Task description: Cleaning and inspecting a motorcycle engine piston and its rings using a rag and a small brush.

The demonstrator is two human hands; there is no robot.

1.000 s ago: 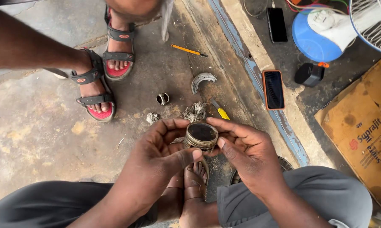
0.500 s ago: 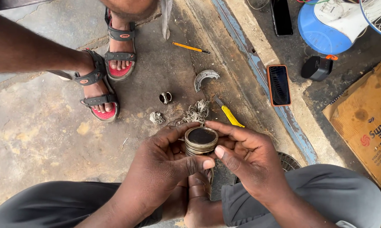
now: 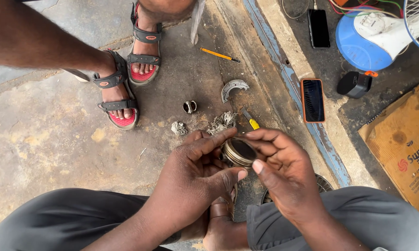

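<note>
I hold a round metal piston [image 3: 238, 153] with ringed grooves and a dark top between both hands, above my knees. My left hand [image 3: 195, 176] wraps its near side, index finger lying over the rim and thumb under it. My right hand [image 3: 283, 167] pinches the right edge with thumb and fingers. On the stained concrete just beyond lie a curved metal shell piece [image 3: 233, 87], a small metal cylinder part [image 3: 189, 107], a crumpled grey lump [image 3: 178, 128] and a wad of dirty rag [image 3: 222, 122].
Another person's sandalled feet [image 3: 125, 79] stand at the top left. A yellow pencil [image 3: 218, 54], a yellow-handled tool [image 3: 251, 121], two phones [image 3: 313, 99], a small black device [image 3: 353, 84], a blue fan base [image 3: 362, 35] and a cardboard box [image 3: 404, 144] lie to the right.
The piston and both hands have stayed together, turning slightly; my right fingers have shifted along the rim. The camera has tilted a little.
</note>
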